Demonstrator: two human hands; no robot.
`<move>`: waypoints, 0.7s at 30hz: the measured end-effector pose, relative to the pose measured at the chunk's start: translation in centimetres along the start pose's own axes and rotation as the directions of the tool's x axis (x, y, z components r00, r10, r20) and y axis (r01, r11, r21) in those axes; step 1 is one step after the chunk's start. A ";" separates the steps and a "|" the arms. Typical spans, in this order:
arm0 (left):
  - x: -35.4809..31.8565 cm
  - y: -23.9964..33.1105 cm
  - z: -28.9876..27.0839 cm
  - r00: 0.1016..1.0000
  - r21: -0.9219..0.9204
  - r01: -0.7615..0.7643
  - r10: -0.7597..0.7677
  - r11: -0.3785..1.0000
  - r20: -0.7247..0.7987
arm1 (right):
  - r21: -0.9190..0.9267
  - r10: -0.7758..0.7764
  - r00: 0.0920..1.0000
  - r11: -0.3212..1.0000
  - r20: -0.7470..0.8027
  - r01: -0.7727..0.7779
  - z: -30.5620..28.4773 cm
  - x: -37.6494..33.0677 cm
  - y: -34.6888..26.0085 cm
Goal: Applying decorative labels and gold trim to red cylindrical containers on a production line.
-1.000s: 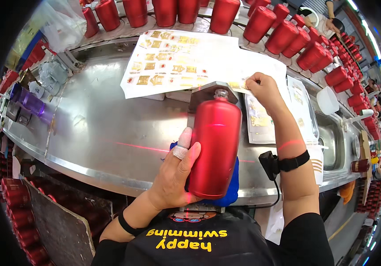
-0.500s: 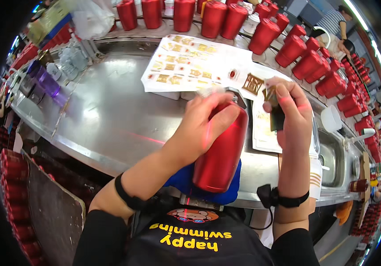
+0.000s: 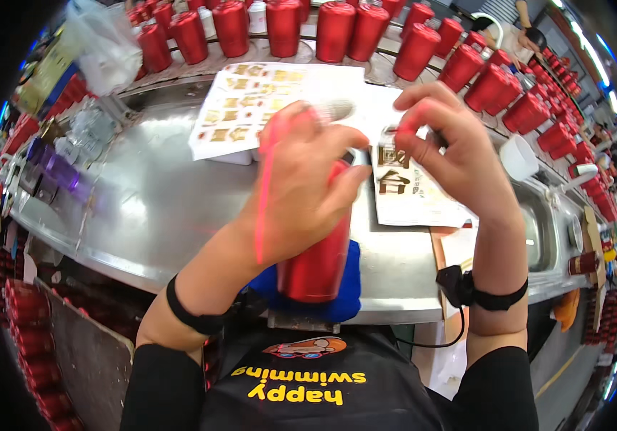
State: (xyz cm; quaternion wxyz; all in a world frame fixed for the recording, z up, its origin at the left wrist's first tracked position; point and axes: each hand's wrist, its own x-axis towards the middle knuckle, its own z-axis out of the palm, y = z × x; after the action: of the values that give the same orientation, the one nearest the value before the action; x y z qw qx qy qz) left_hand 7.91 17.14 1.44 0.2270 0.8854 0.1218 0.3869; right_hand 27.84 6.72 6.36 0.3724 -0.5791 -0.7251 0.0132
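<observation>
A red metal bottle [image 3: 316,266] lies on a blue cloth [image 3: 351,276] at the counter's near edge, its neck pointing away. My left hand [image 3: 298,183] is above its upper part, thumb and forefinger apart. By the other fingertips is a blurred whitish wad [image 3: 335,109], which they seem to hold. My right hand [image 3: 445,147] has its fingers bent into a pinch above a white sheet with large gold-brown characters [image 3: 395,179]. Something small and dark shows within it, too blurred to name. A second sheet of small gold decals [image 3: 215,147] lies farther left.
Red bottles [image 3: 282,29] line the far side of the metal counter [image 3: 154,194]. At the left are a purple bottle [image 3: 64,172] and a plastic bag [image 3: 104,50]. A white bowl [image 3: 519,156] and a sink [image 3: 538,233] are at the right. Another person works at the far right.
My left hand has lifted and tilted over the bottle. The dark piece in my right hand no longer shows clearly, and that hand has moved over the large-character sheet. The whole view has shifted.
</observation>
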 end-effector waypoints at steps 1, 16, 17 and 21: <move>-0.6 -0.1 -0.2 0.993 -0.087 0.107 -0.103 0.990 0.053 | -0.010 0.010 0.999 1.000 -0.039 -0.010 -1.0 -0.3 1.7; -12.3 -1.3 -1.3 0.917 -0.188 0.237 -0.155 0.953 0.367 | -0.716 0.604 0.788 0.497 -0.121 -0.491 -0.2 -9.1 30.8; -12.7 -1.3 -1.3 0.917 -0.174 0.248 -0.173 0.953 0.361 | -0.693 0.597 0.799 0.543 -0.078 -0.473 -0.6 -8.8 30.2; -13.4 -1.4 0.1 0.902 0.119 0.174 -0.207 0.977 0.379 | -0.512 0.321 0.929 0.775 -0.186 -0.370 -0.8 -6.7 23.6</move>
State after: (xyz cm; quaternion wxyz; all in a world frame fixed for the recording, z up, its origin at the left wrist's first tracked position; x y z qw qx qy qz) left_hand -1.09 13.08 -7.73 0.2467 0.9369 0.1762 0.1740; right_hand 48.21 8.44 -7.18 0.2174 -0.7832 -0.5633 -0.1485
